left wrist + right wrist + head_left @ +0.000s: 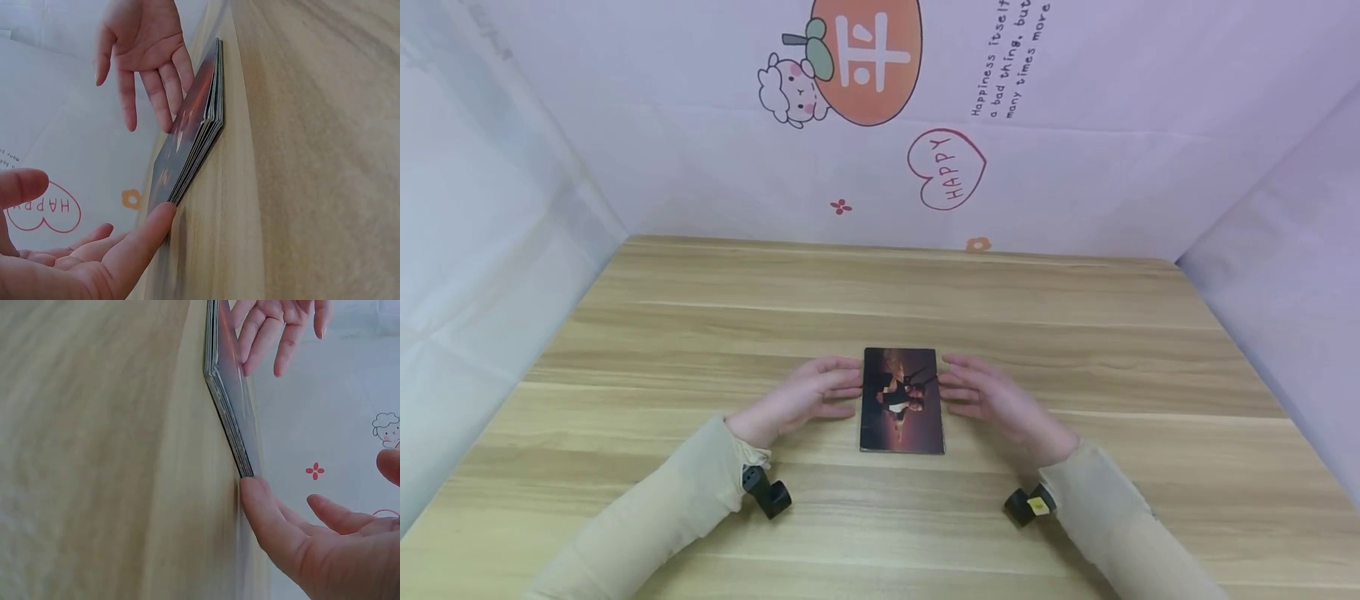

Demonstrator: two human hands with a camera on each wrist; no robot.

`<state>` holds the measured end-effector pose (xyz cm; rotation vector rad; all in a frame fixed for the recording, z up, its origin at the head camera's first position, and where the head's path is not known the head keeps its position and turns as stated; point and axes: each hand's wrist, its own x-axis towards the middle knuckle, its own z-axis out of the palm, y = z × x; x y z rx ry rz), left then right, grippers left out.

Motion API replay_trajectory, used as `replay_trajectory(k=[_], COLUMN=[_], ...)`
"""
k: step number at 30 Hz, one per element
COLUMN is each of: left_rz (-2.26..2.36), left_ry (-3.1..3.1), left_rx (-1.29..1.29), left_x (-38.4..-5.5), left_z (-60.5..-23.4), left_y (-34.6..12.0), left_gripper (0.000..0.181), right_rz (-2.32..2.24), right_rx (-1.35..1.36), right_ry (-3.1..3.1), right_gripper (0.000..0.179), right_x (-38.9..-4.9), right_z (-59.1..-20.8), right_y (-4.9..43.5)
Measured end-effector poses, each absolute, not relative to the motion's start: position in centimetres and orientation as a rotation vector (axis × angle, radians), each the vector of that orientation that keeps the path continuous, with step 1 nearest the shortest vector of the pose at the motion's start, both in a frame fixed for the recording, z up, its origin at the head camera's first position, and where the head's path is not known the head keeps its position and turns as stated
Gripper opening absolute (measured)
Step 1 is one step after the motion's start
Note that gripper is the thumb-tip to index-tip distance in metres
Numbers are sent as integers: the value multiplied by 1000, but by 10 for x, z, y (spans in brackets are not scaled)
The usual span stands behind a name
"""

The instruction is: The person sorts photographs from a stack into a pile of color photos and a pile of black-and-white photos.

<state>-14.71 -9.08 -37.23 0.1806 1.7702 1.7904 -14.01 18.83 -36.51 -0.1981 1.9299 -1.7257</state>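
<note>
A stack of picture postcards [901,402] lies flat on the wooden table; its top card has a dark sunset-coloured picture with figures. The layered edges of the stack [203,134] show in both wrist views. My left hand [811,390] is at its left side, fingers extended and a fingertip right at the edge. On the opposite side my right hand [992,398] mirrors it, and in the right wrist view one fingertip of the right hand [312,544] meets the corner of the stack. Neither hand curls round the cards.
The wooden table [700,317] runs back to a white cloth wall [700,183] printed with a heart, a cartoon sheep and lettering. Pale cloth walls also stand at the left and right. A black wrist camera [767,493] sits on the left cuff, another camera [1021,507] on the right.
</note>
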Motion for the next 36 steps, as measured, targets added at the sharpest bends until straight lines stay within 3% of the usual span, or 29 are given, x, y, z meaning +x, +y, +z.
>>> replay_trajectory(k=[36], left_rz=[1731], left_ry=[1923], left_rx=[221], left_x=[-144], left_z=[-366], left_y=[-86], left_gripper=[50], right_rz=[-1718], right_rx=[-255], right_ry=[2024], right_gripper=[54], right_x=[-136], right_z=[-356], right_y=[181])
